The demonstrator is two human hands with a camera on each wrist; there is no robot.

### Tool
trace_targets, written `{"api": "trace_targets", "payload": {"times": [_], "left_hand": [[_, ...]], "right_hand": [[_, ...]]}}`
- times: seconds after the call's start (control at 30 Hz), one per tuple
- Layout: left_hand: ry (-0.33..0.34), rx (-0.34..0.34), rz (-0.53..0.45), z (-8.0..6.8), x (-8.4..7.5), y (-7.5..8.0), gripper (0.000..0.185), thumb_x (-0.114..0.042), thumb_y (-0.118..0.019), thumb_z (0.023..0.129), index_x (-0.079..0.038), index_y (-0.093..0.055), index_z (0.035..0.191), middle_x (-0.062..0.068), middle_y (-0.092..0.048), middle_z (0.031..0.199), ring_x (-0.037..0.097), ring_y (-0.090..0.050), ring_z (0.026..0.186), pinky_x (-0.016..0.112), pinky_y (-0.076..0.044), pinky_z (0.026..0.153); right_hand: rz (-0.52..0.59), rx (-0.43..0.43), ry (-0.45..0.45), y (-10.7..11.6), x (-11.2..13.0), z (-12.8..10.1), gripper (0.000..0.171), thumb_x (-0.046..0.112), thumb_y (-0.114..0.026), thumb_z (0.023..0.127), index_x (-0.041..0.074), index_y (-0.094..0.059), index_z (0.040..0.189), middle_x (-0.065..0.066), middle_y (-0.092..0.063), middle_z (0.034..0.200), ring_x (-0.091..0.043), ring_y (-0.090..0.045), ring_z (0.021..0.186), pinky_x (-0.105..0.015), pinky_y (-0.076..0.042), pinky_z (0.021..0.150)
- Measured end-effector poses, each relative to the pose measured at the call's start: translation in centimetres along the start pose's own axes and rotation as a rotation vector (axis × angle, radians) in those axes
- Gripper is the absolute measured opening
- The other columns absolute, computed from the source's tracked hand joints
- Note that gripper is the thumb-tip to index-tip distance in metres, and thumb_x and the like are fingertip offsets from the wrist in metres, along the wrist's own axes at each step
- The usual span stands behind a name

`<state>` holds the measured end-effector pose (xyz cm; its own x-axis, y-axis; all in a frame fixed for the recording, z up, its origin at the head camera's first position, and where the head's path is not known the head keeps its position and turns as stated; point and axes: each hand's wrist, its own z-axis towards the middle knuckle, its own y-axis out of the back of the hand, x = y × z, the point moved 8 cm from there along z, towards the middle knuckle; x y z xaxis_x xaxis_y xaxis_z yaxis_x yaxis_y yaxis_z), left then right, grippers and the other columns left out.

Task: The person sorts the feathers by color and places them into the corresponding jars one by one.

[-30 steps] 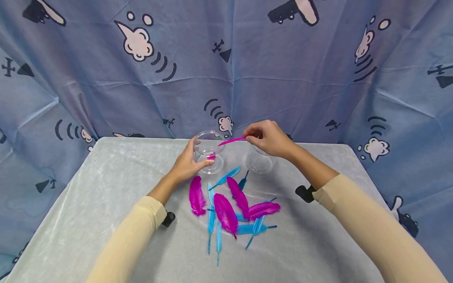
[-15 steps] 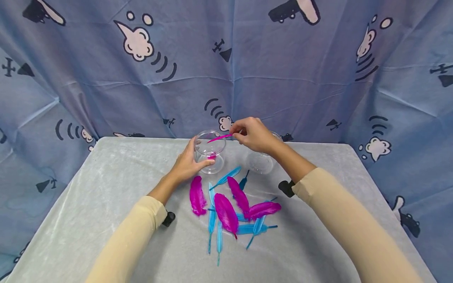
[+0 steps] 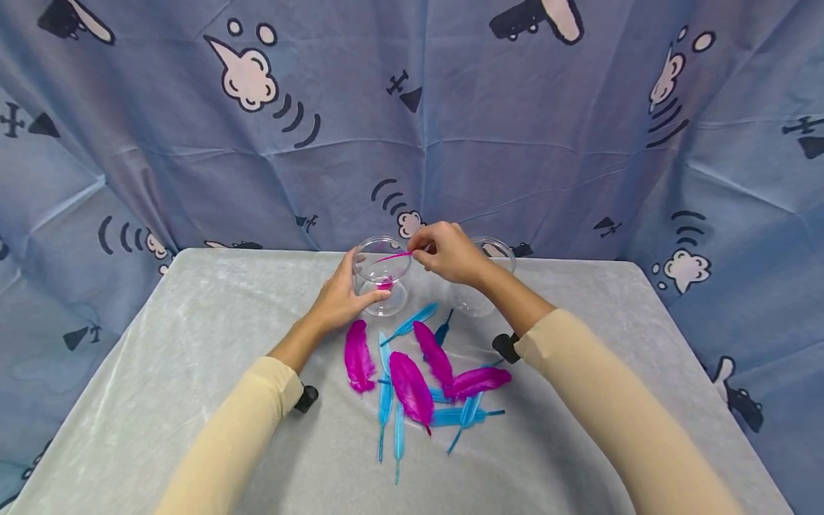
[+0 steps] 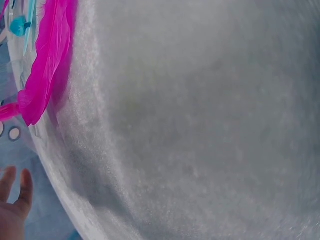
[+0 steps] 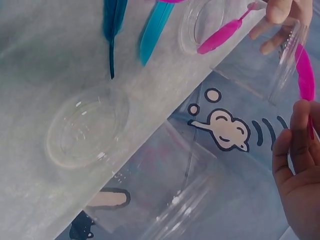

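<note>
The thumb and fingers of the right hand (image 3: 448,252) are narrow, pinching one pink feather (image 3: 393,256) near its quill end. What has just changed is the place of this feather: it now lies across the mouth of the left cup (image 3: 398,304), so in my judgement the carrying is finished and only the letting go is not yet done. Whether its tip is already below the rim, I cannot say surely, because the feather is thin in the head view and the plastic is transparent.

The left hand (image 3: 341,293) holds this cup, its fingers at the left wall and its thumb in front. Inside the cup is another pink feather (image 3: 384,284). The right cup (image 3: 473,304) stands near, partly behind the right forearm.

Nearer to the person, four pink feathers (image 3: 412,390) are spread among blue feathers (image 3: 385,408) on the table (image 3: 161,393).

Compared with one second ago, the right hand has moved leftward from in front of the right cup, whose rim shows better now. The left hand and the spread feathers have stayed.
</note>
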<state>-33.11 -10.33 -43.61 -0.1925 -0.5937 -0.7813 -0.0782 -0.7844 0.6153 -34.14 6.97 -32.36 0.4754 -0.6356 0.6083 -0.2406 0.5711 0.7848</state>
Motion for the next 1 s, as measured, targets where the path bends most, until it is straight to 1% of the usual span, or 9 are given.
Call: {"api": "trace_targets", "payload": {"times": [0.17,0.33,0.47,0.67,0.87,1.0], "left_hand": [[-0.009,-0.001,0.001,0.0,-0.1,0.0,0.104,-0.052,-0.078,0.081,-0.017,-0.017,0.157,0.009,-0.042,0.151,0.030,-0.041,0.139,0.052,-0.034,0.111],[-0.015,-0.006,-0.003,0.0,-0.1,0.0,0.104,-0.052,-0.078,0.081,-0.016,-0.017,0.157,0.009,-0.042,0.151,0.031,-0.041,0.139,0.053,-0.034,0.111],[-0.007,-0.004,-0.001,0.0,0.0,0.0,0.105,-0.052,-0.078,0.081,-0.016,-0.016,0.157,0.010,-0.042,0.152,0.031,-0.041,0.139,0.054,-0.034,0.111],[-0.011,0.002,-0.006,-0.1,0.0,0.0,0.105,-0.051,-0.078,0.081,-0.016,-0.016,0.158,0.009,-0.041,0.152,0.032,-0.042,0.138,0.053,-0.034,0.111],[-0.005,0.008,-0.009,-0.1,0.0,0.0,0.104,-0.050,-0.079,0.081,-0.016,-0.016,0.158,0.010,-0.041,0.152,0.032,-0.041,0.138,0.053,-0.035,0.111],[-0.009,0.000,-0.008,-0.1,0.0,0.0,0.104,-0.050,-0.079,0.081,-0.016,-0.017,0.157,0.010,-0.042,0.151,0.032,-0.043,0.137,0.053,-0.035,0.111]], "right_hand": [[-0.030,-0.004,0.025,-0.4,0.3,0.2,0.013,0.001,-0.064,0.094,-0.002,-0.073,0.102,-0.012,-0.071,0.093,-0.020,-0.063,0.073,-0.031,-0.056,0.068],[-0.055,-0.018,0.024,-0.7,0.6,0.5,0.012,0.003,-0.065,0.094,0.001,-0.074,0.101,-0.010,-0.071,0.091,-0.022,-0.061,0.075,-0.031,-0.054,0.068],[-0.066,-0.017,0.022,-1.1,0.6,0.6,0.012,0.004,-0.066,0.093,0.002,-0.075,0.101,-0.009,-0.072,0.092,-0.022,-0.060,0.078,-0.031,-0.052,0.069],[-0.066,-0.010,0.050,-1.4,0.6,0.5,0.011,0.004,-0.066,0.093,0.002,-0.075,0.101,-0.008,-0.072,0.092,-0.022,-0.059,0.077,-0.032,-0.050,0.070],[-0.048,-0.006,0.047,-0.6,0.0,-0.7,0.012,0.005,-0.066,0.093,0.001,-0.074,0.101,-0.009,-0.071,0.091,-0.021,-0.059,0.074,-0.031,-0.051,0.067],[-0.052,0.042,0.030,-0.5,-0.8,-2.5,0.013,0.007,-0.067,0.093,0.002,-0.074,0.103,-0.008,-0.071,0.092,-0.020,-0.061,0.074,-0.031,-0.054,0.067]]}}
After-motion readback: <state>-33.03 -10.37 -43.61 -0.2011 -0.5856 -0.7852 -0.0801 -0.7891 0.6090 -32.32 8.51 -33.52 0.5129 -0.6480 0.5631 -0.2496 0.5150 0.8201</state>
